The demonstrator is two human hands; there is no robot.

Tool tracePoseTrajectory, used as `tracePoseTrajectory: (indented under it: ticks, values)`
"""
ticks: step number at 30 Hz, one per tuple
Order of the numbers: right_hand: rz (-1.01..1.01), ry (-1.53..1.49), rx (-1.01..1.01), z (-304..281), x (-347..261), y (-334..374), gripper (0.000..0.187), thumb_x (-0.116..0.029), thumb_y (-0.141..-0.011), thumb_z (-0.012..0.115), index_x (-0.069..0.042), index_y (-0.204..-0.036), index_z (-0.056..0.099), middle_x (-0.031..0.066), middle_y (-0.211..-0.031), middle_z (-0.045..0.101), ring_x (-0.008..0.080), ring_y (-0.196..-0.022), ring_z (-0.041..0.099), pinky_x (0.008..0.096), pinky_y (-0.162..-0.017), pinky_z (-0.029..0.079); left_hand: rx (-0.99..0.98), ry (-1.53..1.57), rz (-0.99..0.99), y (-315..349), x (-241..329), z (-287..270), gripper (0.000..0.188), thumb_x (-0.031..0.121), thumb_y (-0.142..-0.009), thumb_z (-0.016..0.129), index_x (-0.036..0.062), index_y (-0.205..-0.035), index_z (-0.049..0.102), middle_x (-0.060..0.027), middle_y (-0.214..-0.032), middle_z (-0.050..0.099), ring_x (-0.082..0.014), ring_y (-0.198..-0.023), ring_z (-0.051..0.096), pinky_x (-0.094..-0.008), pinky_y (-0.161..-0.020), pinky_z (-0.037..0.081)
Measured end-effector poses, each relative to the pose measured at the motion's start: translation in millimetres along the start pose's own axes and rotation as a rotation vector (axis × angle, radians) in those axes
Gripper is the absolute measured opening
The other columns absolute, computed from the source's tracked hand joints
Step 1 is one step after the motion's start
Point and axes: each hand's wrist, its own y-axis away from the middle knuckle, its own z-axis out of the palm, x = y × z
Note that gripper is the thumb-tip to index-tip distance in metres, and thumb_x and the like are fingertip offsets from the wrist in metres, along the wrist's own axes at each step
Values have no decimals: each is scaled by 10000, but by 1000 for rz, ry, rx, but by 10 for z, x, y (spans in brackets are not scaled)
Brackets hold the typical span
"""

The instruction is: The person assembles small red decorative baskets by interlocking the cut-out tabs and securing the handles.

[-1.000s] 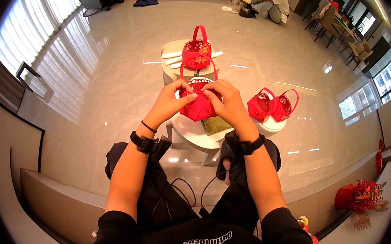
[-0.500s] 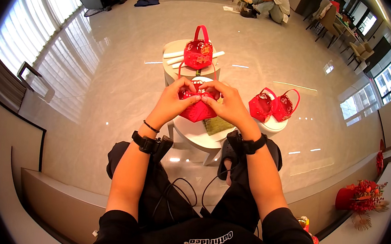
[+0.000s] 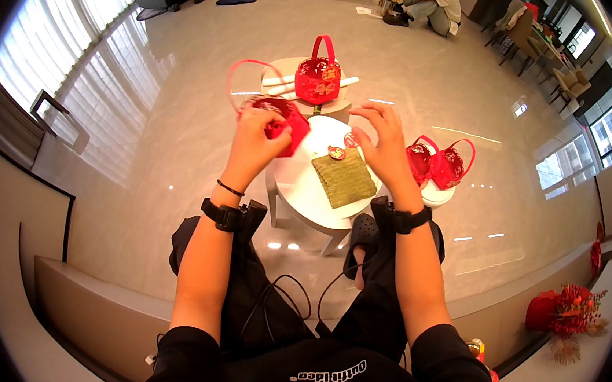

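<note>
A small red basket [image 3: 295, 127] with a thin hoop handle is gripped at its rim by my left hand [image 3: 254, 140], tilted above the left part of a round white table [image 3: 299, 190]. My right hand [image 3: 385, 146] holds nothing; its fingers are apart and curved over the table's right side. On the tabletop lies a green woven-looking mat or cloth [image 3: 344, 181]. A red round tag with gold [image 3: 336, 153] rests on its far edge. Another red tag [image 3: 351, 140] lies just beyond, close to my right thumb.
Farther back, a second low table [image 3: 270, 66] carries another red basket [image 3: 318, 83] and white rolls [image 3: 278, 84]. Two more red baskets [image 3: 449, 168] stand on a white stool [image 3: 436, 196] at the right. A person [image 3: 441, 9] sits on the floor far off.
Both hands were together at the red basket over the table. My left hand has carried it left, while my right hand has let go and moved right. The green mat and tags now show.
</note>
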Motion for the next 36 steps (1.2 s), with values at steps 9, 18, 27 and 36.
tracePoseTrajectory:
  ticks: [9, 18, 27, 36]
  values:
    - [355, 92, -423, 259, 782, 594, 162, -40, -786, 692, -49, -947, 687, 140, -931, 667, 314, -917, 641, 404, -799, 510, 166, -120, -64, 13, -130, -143, 257, 160, -753, 765, -28, -901, 672, -154, -838, 640, -278, -803, 617, -360, -826, 496]
    - [41, -35, -601, 785, 534, 433, 196, -60, -808, 679, -20, -1000, 686, 151, -935, 642, 318, -947, 614, 400, -848, 502, 132, -77, -120, -13, -144, -51, 262, 176, -761, 765, -22, -911, 682, -153, -882, 620, -232, -790, 604, -328, -729, 495]
    - [99, 228, -699, 1166, 622, 429, 116, -92, -811, 621, -31, -870, 700, 145, -885, 662, 311, -888, 645, 414, -761, 519, 97, -22, -158, -30, -78, -38, 255, 194, -766, 755, -15, -895, 686, -133, -835, 623, -224, -772, 590, -328, -723, 485]
    - [-113, 312, -589, 1141, 342, 456, 98, -68, -847, 558, -5, -891, 619, 131, -897, 605, 300, -891, 620, 401, -746, 530, 133, 81, -274, -36, -244, -113, 264, 199, -761, 748, -26, -882, 681, -139, -791, 633, -223, -731, 603, -330, -688, 488]
